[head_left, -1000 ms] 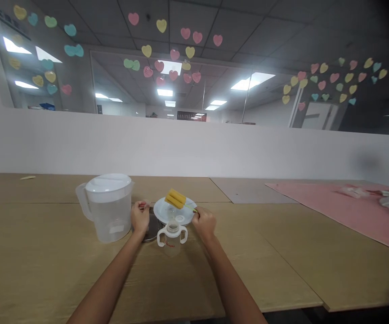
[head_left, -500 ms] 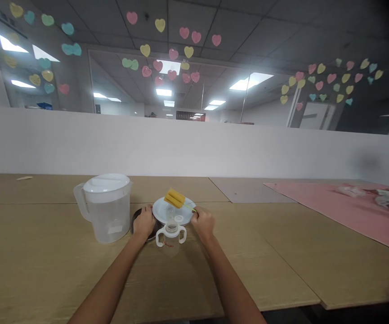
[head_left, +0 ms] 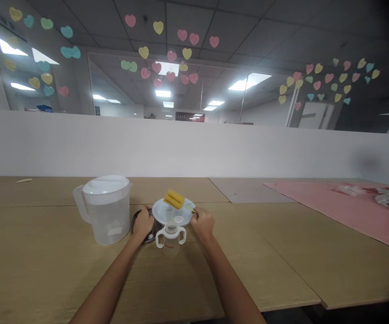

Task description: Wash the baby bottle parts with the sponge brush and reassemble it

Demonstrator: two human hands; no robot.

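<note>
The single head view looked forward and slightly down, across the surface [head_left: 268, 261] toward the windows [head_left: 181, 90].

"What's leftmost among the vessels on the table [head_left: 265, 270]?"
"The pitcher [head_left: 108, 211]. Just right of it is the dish [head_left: 157, 227], with a small round piece [head_left: 150, 236] at its near side."
"And the plate [head_left: 160, 215]?"
"Right of the dish, behind the bottle [head_left: 171, 243]. The brush [head_left: 174, 199] is at its far rim; touching or above, I can't tell."
"Towards the table's far right corner?"
"A cloth [head_left: 332, 207], with a bag [head_left: 349, 190] on it."
</note>
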